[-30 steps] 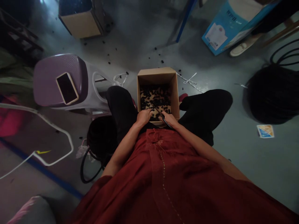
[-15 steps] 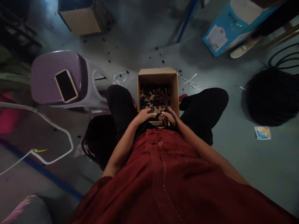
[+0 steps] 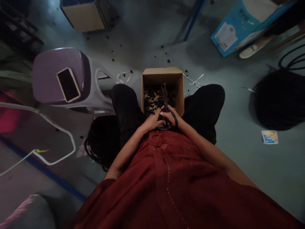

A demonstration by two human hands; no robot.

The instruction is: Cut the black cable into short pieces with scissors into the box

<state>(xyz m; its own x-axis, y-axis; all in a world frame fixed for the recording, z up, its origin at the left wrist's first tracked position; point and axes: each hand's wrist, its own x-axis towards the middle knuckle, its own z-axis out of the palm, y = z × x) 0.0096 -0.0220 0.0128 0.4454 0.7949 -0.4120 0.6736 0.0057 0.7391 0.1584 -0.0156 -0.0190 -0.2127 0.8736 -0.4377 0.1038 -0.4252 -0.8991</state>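
Gripping black-handled scissors (image 3: 165, 97) with fingers curled through the loops, the right hand (image 3: 171, 117) holds the blades up over the cardboard box (image 3: 162, 73). The left hand (image 3: 152, 121) curls just beside it (touching or not, unclear). Black clumps (image 3: 154, 101) cover the box floor, tight between 2 knees (image 3: 126, 106); a phone (image 3: 68, 84) lies on a purple stool (image 3: 46, 74) beyond.

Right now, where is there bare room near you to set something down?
Bare grey floor lies between your right knee and the printed card, below the black coil. The cardboard box is crowded: your left hand, your right hand with scissors, and black pieces.
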